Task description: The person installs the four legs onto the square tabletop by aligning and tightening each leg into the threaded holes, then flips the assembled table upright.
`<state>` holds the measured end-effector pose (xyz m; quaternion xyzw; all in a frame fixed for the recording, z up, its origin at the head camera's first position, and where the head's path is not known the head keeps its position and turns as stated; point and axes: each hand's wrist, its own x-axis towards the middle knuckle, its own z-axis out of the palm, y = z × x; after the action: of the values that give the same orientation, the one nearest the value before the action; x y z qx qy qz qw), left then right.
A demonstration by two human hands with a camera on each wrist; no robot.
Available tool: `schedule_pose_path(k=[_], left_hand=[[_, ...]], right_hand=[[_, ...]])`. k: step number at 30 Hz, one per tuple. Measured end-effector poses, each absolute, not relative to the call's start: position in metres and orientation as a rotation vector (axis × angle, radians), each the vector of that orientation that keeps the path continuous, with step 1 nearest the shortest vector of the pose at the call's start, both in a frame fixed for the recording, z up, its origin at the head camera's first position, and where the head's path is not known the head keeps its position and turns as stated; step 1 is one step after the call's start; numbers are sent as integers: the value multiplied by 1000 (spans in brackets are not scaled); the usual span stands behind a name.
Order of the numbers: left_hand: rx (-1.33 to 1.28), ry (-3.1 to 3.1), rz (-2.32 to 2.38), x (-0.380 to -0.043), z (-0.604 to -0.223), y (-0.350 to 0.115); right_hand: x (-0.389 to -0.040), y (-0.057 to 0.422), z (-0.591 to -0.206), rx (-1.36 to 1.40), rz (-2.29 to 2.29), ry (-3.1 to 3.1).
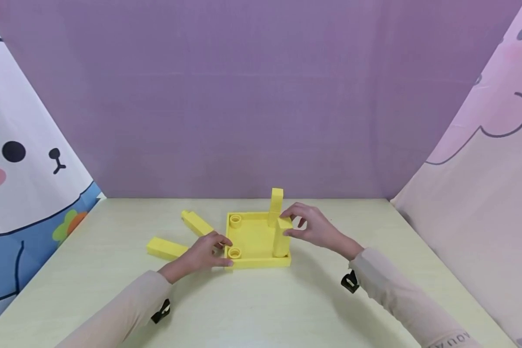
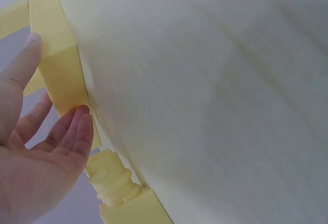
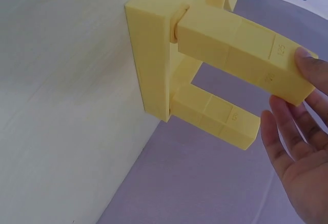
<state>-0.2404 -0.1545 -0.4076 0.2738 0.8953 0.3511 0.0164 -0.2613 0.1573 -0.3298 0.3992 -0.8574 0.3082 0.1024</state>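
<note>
A yellow square base (image 1: 261, 262) with a raised rim and round sockets in its corners lies on the table. Its near left corner is between the thumb and fingers of my left hand (image 1: 202, 253), which steadies it. At the near right corner stands a yellow square leg (image 1: 281, 241). My right hand (image 1: 315, 227) pinches this leg's top end between thumb and fingers. The right wrist view shows the leg (image 3: 230, 44) tilted slightly, with a narrow gap at its socket. Another upright leg (image 1: 277, 199) stands in the far right corner.
Two loose yellow legs lie left of the base, one farther back (image 1: 196, 223) and one nearer (image 1: 165, 248). A threaded end (image 2: 110, 178) shows in the left wrist view. Behind the table rises a purple backdrop (image 1: 243, 106), with printed cloth at both sides.
</note>
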Motion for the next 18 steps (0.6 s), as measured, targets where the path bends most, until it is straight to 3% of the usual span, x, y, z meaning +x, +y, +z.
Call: schedule_pose_path(k=[18], left_hand=[[858, 2777, 1098, -243, -410, -155]], right_hand=[[-261, 159, -326, 1217, 875, -2564]])
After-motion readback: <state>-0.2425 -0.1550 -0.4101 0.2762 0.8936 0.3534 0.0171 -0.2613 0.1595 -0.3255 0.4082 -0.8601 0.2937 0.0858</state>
